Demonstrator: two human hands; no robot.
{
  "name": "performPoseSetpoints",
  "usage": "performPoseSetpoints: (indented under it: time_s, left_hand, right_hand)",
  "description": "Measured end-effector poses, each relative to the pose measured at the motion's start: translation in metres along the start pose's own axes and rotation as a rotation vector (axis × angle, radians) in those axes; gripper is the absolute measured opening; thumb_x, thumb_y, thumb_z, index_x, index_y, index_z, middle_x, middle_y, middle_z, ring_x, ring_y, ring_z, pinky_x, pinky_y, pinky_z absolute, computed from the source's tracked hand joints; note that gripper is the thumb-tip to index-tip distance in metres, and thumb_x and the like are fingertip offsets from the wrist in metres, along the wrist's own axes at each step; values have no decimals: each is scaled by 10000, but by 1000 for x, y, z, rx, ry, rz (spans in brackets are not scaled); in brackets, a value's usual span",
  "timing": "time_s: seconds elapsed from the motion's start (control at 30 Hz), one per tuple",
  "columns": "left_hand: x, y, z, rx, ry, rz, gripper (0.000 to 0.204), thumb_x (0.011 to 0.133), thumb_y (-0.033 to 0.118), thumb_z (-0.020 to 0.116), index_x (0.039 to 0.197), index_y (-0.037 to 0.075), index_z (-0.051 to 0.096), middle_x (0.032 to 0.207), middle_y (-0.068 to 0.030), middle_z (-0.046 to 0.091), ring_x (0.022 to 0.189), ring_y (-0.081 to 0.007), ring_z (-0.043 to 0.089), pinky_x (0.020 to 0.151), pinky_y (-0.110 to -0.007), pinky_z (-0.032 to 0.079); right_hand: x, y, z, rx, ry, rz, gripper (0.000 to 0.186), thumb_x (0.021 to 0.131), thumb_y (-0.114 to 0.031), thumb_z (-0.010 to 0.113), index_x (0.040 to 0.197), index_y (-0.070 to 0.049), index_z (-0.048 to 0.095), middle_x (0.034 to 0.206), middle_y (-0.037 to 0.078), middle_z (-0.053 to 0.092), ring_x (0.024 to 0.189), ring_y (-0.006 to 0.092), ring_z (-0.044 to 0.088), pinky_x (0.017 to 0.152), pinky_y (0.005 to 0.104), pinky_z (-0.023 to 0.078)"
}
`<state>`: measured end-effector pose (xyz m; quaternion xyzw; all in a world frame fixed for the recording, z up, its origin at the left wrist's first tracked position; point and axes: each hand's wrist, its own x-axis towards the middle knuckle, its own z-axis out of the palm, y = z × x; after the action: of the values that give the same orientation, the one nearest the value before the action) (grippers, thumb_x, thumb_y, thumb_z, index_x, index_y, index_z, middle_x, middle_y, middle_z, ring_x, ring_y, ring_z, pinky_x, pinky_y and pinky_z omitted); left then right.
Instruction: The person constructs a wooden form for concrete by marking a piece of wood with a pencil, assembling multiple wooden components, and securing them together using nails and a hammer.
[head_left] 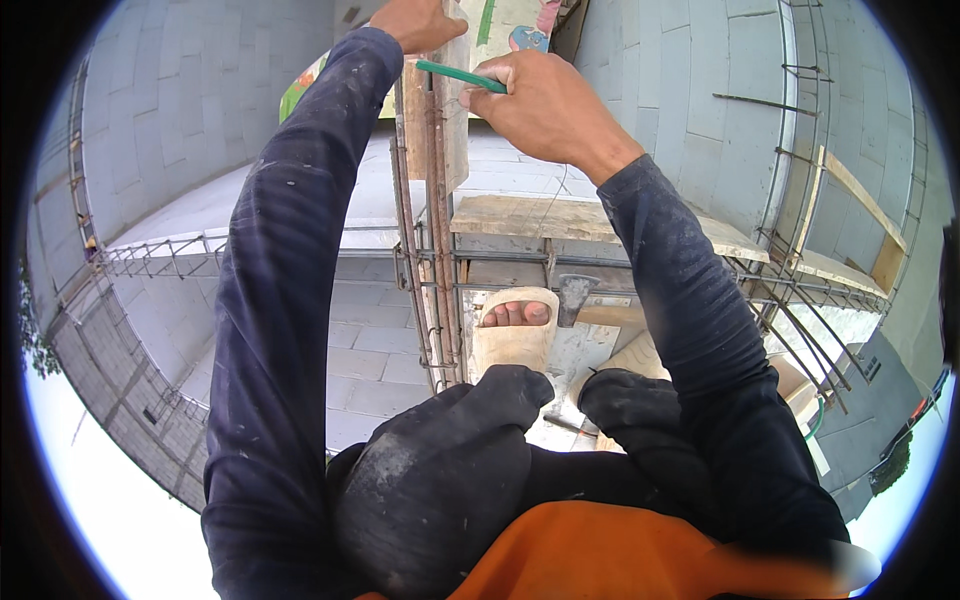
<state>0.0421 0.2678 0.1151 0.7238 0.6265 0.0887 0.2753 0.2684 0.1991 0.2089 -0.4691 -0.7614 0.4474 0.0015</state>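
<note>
My right hand (555,110) is closed around a slim green pencil-like stick (458,74), whose free end points left across an upright wooden board (453,145). The fingertips of that hand are close to the board's right edge. At the top of the view, my left hand (415,24) has its fingers curled at the upper part of the same board, seemingly gripping it. The picture's edge cuts off part of this hand. Rusty vertical rebars (437,230) run along the board, below both hands.
A hatchet-like tool (577,295) lies by my sandalled foot (516,330). A wooden plank (540,218) crosses ahead, above horizontal rebar. More rebar cages (800,320) stick out at right, beside a wooden frame (865,195). Grey block walls (190,90) stand around. A colourful printed sheet (510,25) is at the top.
</note>
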Motion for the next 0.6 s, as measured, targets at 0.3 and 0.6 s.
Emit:
performPoseSetpoints:
  time_s: [0.3, 0.6]
  left_hand:
    - [-1, -3, 4, 113, 69, -29, 465, 825, 317, 665, 1179, 17, 690, 1099, -295, 709, 1055, -441, 679, 928, -501, 536]
    - [-1, 1, -6, 45, 15, 5, 477, 824, 304, 672, 1208, 21, 680, 1107, -291, 712, 1051, -454, 676, 926, -501, 535]
  right_hand:
    - [-31, 0, 2, 85, -11, 68, 356, 952, -349, 643, 1114, -68, 787, 734, 181, 687, 697, 337, 668, 726, 454, 530]
    - [25, 12, 17, 643, -309, 107, 381, 901, -403, 706, 1095, -81, 763, 611, 4, 500, 483, 115, 431, 486, 267, 340]
